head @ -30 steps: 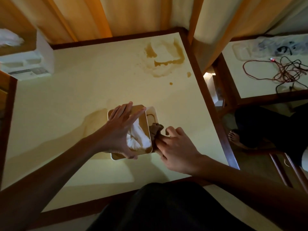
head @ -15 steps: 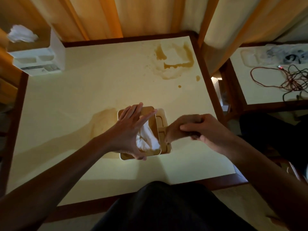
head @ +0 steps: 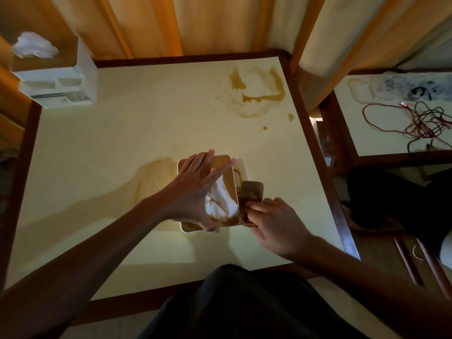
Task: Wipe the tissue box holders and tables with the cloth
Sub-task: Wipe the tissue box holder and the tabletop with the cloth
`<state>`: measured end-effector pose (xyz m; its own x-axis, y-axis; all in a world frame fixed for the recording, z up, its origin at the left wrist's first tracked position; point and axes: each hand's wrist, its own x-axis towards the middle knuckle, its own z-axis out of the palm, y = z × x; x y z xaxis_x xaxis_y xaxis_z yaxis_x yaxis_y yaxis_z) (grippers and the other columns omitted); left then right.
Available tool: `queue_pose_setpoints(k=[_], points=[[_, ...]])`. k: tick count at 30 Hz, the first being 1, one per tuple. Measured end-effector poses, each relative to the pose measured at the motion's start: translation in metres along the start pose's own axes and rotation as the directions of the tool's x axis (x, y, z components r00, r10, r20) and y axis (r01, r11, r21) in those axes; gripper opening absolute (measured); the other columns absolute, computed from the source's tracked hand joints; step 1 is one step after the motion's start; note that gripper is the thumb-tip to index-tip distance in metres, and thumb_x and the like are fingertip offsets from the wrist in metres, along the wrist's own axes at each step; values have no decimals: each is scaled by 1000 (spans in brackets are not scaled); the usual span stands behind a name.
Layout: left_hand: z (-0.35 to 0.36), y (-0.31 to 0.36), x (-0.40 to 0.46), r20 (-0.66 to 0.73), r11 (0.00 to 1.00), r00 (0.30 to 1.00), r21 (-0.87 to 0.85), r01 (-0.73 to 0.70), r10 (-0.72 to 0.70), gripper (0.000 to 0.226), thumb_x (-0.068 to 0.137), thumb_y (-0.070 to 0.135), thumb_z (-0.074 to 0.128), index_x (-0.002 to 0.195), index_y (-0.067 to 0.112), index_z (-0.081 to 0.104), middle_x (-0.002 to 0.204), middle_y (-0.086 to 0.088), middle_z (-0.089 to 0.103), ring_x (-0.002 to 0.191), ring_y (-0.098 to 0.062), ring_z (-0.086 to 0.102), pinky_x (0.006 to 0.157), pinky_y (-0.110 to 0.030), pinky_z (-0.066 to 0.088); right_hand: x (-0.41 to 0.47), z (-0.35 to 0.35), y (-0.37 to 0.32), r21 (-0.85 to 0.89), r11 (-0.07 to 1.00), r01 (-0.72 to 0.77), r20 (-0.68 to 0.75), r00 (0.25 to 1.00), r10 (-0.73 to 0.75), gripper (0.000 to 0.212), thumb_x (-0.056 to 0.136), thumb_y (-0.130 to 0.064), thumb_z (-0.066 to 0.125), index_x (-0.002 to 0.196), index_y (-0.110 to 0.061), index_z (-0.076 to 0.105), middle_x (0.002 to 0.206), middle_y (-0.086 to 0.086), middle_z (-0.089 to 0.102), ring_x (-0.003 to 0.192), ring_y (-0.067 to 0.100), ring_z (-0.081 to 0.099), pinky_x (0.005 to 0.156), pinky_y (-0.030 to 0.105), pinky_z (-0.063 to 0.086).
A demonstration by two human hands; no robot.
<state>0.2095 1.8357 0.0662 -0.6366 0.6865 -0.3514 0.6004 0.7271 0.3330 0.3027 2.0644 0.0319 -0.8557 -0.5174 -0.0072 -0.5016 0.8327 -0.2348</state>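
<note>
A tissue box holder (head: 221,165) stands near the bench's (head: 122,133) front edge. The left hand (head: 193,189) presses flat across its top, fingers straight. The right hand (head: 276,226) pinches a brown cloth (head: 252,190) against the holder's right side. Best to wipe in firm strokes, probably along that side, keeping the holder braced.

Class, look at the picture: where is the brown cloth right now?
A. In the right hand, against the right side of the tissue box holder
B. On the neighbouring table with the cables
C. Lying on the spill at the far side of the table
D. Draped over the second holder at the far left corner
A: the right hand grips the brown cloth against the right side of the tissue box holder, which the left hand steadies from above.
</note>
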Motion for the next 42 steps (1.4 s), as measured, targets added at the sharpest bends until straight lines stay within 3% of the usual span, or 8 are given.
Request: queue_pose_setpoints(k=[8, 14, 17, 24, 29, 33, 36, 42], points=[[0, 0, 0, -36, 1000, 999, 9, -12, 13, 145, 50, 72, 79, 137, 53, -36, 161, -10, -13, 145, -16, -25, 105, -25, -26, 48, -38, 18, -222, 925, 309, 544, 827, -146, 34, 90, -21, 54, 123, -15, 60, 130, 2, 58, 106, 30, 61, 77, 36, 43], [6, -3, 1, -85, 1000, 996, 19, -5, 6, 145, 47, 75, 77, 143, 50, -29, 161, -10, -8, 147, -20, -18, 115, -33, -14, 69, -23, 15, -277, 855, 439, 558, 798, -229, 26, 31, -21, 84, 46, -23, 63, 56, -9, 60, 54, 14, 63, 53, 17, 39], [9, -5, 2, -100, 1000, 995, 27, 3, -1, 145, 47, 79, 74, 141, 51, -32, 162, -12, -9, 148, -22, -17, 118, -37, -11, 63, -27, 20, -171, 892, 418, 685, 702, -198, 15, 83, -9, 62, 96, -12, 68, 101, 5, 66, 86, 27, 66, 69, 30, 49], [9, -6, 2, -101, 1000, 995, 28, -10, 13, 143, 49, 80, 73, 140, 50, -34, 162, -12, -13, 147, -20, -22, 115, -35, -16, 42, -31, 27, -114, 914, 389, 533, 801, -274, 30, 98, -25, 54, 125, -16, 63, 122, 3, 64, 87, 30, 67, 76, 42, 56], [9, -5, 2, -76, 1000, 997, 13, -6, 6, 143, 50, 78, 75, 135, 53, -37, 161, -9, -19, 145, -17, -27, 111, -32, -21, 23, -48, 34, 195, 961, 195, 263, 934, -243, 29, 75, -23, 81, 103, -24, 74, 127, 3, 61, 70, 5, 58, 65, 13, 48], [9, -6, 3, -76, 1000, 997, 7, -8, 9, 143, 49, 80, 75, 139, 53, -34, 161, -10, -19, 142, -14, -33, 110, -30, -23, 28, -72, 34, 474, 868, -144, 91, 989, 114, 17, 86, -27, 69, 98, -17, 73, 98, 0, 69, 76, 9, 62, 70, 32, 57], [10, -6, 3, -93, 999, 996, 32, -9, 12, 143, 48, 82, 73, 144, 48, -28, 162, -13, -15, 147, -20, -24, 113, -33, -19, 29, -79, 31, 752, 543, -373, 139, 896, 422, 11, 88, -14, 70, 97, -10, 69, 91, 5, 72, 85, 18, 70, 79, 37, 61], [10, -5, 2, -104, 999, 995, 33, -3, 7, 142, 49, 79, 74, 142, 51, -30, 162, -9, -11, 147, -17, -19, 114, -31, -16, 4, -11, 5, 323, 931, -169, -80, 975, 205, 23, 77, -12, 67, 100, -13, 72, 105, 0, 73, 81, 24, 63, 66, 39, 55]])
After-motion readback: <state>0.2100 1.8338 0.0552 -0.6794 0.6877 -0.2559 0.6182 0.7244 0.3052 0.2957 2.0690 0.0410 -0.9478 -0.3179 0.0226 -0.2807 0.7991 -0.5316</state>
